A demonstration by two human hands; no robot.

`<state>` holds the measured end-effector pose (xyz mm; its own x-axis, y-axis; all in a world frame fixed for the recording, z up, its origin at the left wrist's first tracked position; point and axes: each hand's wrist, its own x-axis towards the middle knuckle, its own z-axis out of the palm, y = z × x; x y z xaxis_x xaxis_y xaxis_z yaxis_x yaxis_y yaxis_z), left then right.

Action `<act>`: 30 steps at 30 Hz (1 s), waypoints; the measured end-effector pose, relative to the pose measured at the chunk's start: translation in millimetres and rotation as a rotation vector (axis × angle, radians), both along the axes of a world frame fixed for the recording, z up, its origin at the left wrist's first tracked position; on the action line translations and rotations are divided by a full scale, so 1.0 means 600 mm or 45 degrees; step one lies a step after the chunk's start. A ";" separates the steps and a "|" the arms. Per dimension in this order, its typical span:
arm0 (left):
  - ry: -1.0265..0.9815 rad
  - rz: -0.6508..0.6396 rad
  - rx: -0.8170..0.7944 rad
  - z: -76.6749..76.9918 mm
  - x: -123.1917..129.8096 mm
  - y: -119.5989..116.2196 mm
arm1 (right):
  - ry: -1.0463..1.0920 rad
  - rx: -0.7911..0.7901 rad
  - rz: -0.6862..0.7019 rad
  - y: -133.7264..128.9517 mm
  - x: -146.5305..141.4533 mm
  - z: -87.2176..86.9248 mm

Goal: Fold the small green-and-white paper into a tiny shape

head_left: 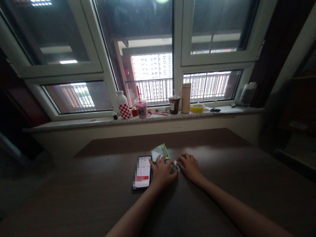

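Observation:
A small, shiny green, blue and white piece [175,167], perhaps a sticker or a bit of wrapper, lies between my hands just above the table. The thumb and forefinger of my left hand [161,172] pinch its left side, while the other fingers spread toward the phone and the packet. My right hand [190,167] is curled, its fingertips closed at the piece's right edge; its thumb is mostly hidden. Behind my left fingers lies a flat green-and-white packet [158,153]. To the left rests a black-edged phone [144,169] with a timer on its lit screen.
Both forearms cross the dark brown table [103,177]. Beyond its far edge, a stone windowsill [98,122] carries a checkered bottle [124,107], a pink drink cup [141,108], a dark drink cup [174,105], a tan flask [186,98], yellow tape [197,108] and black scissors [215,110].

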<state>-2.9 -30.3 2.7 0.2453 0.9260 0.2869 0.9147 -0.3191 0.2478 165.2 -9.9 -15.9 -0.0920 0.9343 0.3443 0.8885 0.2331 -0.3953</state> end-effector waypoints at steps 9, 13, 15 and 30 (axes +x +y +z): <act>-0.008 0.032 0.026 -0.002 0.004 -0.001 | -0.029 0.006 0.009 -0.002 -0.001 0.004; -0.024 0.036 0.043 -0.003 0.004 0.001 | -0.021 0.010 0.003 -0.002 -0.002 0.004; -0.025 0.033 0.038 -0.005 0.004 0.002 | -0.012 0.012 0.006 -0.002 -0.002 0.005; 0.006 0.031 -0.031 -0.008 0.000 0.004 | 0.146 -0.101 0.019 0.003 0.010 0.008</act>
